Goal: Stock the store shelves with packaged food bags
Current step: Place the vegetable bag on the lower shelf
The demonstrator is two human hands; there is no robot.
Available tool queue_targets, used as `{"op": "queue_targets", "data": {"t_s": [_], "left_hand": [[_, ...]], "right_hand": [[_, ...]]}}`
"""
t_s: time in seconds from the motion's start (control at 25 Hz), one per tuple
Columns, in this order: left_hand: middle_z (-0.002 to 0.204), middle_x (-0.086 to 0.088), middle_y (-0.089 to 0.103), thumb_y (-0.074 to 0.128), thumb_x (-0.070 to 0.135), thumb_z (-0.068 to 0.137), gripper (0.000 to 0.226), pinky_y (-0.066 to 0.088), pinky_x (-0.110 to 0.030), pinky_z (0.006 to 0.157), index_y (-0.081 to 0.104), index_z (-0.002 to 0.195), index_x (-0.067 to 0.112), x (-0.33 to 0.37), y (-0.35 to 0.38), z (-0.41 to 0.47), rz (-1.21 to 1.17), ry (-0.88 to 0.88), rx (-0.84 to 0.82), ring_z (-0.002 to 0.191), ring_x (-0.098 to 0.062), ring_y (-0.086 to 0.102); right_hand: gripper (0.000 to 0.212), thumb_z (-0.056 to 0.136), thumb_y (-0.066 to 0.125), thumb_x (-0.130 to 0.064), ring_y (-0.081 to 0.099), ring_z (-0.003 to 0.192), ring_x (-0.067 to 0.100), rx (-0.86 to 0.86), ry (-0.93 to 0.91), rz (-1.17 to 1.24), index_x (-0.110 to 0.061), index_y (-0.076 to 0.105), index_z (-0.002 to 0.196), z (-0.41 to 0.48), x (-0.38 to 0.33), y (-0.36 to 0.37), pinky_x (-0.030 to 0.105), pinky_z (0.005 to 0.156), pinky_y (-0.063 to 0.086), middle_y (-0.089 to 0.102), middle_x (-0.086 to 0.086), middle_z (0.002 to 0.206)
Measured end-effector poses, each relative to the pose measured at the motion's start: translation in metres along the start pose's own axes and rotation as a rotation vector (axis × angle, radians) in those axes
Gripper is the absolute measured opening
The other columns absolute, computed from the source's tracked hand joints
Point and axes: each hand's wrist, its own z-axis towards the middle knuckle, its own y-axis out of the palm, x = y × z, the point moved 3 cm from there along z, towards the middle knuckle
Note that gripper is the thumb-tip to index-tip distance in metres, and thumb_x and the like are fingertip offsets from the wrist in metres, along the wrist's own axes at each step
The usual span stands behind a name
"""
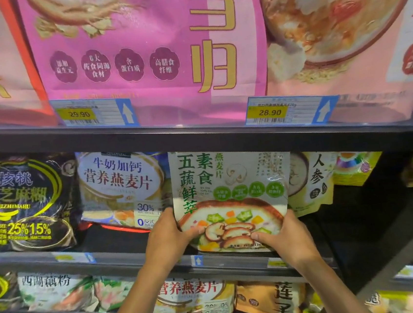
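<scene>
Food bag (229, 192) at shelf edge (124, 260); left hand (165, 239) and right hand (288, 239) fingers (258, 236) pinch its lower corners; bare shelf (117, 238) at left.

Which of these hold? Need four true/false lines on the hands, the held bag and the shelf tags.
1. The left hand and right hand both grip the green-lettered bag near its bottom corners. True.
2. The green-lettered bag is held at the shelf of the magenta bag. False: it is one shelf lower.
3. The price tag under the magenta bag reads 29.90. True.
4. The black bag is right of the green-lettered bag. False: it is far left, beyond a blue-and-white bag.
</scene>
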Motion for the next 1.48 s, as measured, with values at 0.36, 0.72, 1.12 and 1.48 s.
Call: {"op": "queue_targets", "data": {"t_s": [0.36,0.72,1.12,1.48], "left_hand": [[0.100,0.006,0.071,0.091,0.052,0.070,0.053,0.059,-0.040,0.078,0.063,0.105,0.023,0.002,0.004,0.008,-0.056,-0.021,0.011,0.092,-0.015,0.067],[0.118,0.011,0.071,0.089,0.038,0.078,0.062,0.058,-0.041,0.091,0.056,0.130,0.028,0.015,-0.015,-0.020,-0.077,0.036,-0.039,0.109,-0.015,0.067],[0.163,-0.004,0.038,0.075,0.054,0.087,0.093,0.037,-0.048,0.120,0.027,0.162,0.025,0.013,-0.031,-0.105,0.304,0.095,0.188,0.152,-0.028,0.031],[0.173,-0.005,0.019,0.068,0.063,0.088,0.093,0.028,-0.054,0.125,0.023,0.164,0.032,-0.003,-0.051,-0.200,0.513,0.171,0.278,0.161,-0.029,0.011]], "right_hand": [[0.077,0.068,0.090,-0.056,0.059,0.114,0.022,0.033,0.002,-0.092,-0.013,0.055,0.121,0.002,-0.003,0.002,0.039,0.093,0.054,0.056,-0.002,0.114],[0.086,0.061,0.086,-0.071,0.065,0.113,0.026,-0.019,-0.032,-0.200,-0.021,0.047,0.120,-0.011,-0.011,-0.007,0.048,0.087,0.058,0.062,0.000,0.120],[0.104,0.081,0.080,-0.057,0.034,0.150,0.029,0.016,-0.209,-0.143,-0.015,0.026,0.160,-0.057,0.004,-0.037,0.050,0.115,0.042,0.035,0.008,0.162],[0.094,0.087,0.071,-0.061,0.026,0.151,0.025,-0.010,-0.450,-0.258,-0.022,0.026,0.160,-0.132,0.001,-0.036,0.046,0.119,0.038,0.029,0.001,0.163]]}}
